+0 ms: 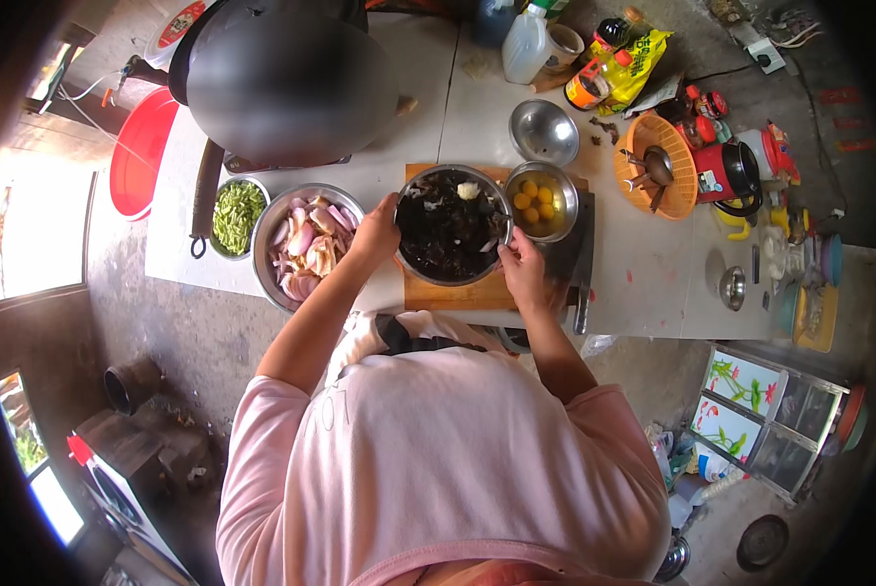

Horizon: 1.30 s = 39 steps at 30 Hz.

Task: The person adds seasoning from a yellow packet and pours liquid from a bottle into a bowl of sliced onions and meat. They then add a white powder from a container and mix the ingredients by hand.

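Both my hands grip a steel bowl (453, 282) of dark, wet-looking food with a pale lump near its upper rim. My left hand (376, 228) holds its left rim, and my right hand (522, 267) its lower right rim. The bowl is over a wooden cutting board (438, 297); whether it rests there I cannot tell. Several egg yolks lie in a smaller steel bowl (571, 220) just right of it. To the left stand a steel bowl (261, 275) of sliced pinkish onions or shallots and a bowl of chopped green vegetable (238, 218). A cleaver (583, 271) lies at the board's right edge.
A large dark wok (180, 66) with a long handle (207, 190) stands at upper left, partly blurred. Behind the board is an empty steel bowl (544, 132). Further right are an orange basket (683, 192) with utensils, sauce bottles (588, 88) and a red kettle (718, 172).
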Available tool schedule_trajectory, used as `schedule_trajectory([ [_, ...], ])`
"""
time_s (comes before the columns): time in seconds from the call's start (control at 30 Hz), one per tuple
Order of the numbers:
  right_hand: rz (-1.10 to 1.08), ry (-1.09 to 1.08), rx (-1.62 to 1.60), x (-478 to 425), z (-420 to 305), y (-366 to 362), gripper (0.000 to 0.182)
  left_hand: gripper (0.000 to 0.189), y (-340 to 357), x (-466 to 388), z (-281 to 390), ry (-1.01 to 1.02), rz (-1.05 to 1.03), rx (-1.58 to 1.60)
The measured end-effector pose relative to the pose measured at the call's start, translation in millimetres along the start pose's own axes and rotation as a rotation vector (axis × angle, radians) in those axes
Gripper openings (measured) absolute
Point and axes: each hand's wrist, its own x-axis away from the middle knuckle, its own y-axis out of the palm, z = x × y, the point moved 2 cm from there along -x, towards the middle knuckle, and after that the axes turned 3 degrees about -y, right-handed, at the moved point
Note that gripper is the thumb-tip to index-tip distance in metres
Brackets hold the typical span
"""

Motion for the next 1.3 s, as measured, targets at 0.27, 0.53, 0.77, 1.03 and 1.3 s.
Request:
schedule_trajectory([
  [0.27,0.009,-0.03,-0.005,-3.1,-0.4,2.9,0.038,0.048,3.3,-2.3,-8.8,0.164,0.132,0.015],
  [0.53,0.014,-0.107,0.099,-5.5,4.8,-0.9,0.037,0.05,0.5,-2.1,-3.6,0.101,0.066,0.102],
  [0.77,0.022,0.02,-0.029,7.0,-0.9,5.5,0.037,0.049,-2.1,4.1,-1.6,0.09,0.049,0.063],
  [1.03,-0.08,0.13,-0.018,-4.6,18.0,4.6,0.028,0.047,12.9,-18.0,-25.7,0.013,-0.018,0.049],
  [1.3,-0.184,0.298,-0.105,-21.6,6.4,-3.6,0.024,0.044,17.7,-9.6,-37.7,0.0,-0.059,0.003],
])
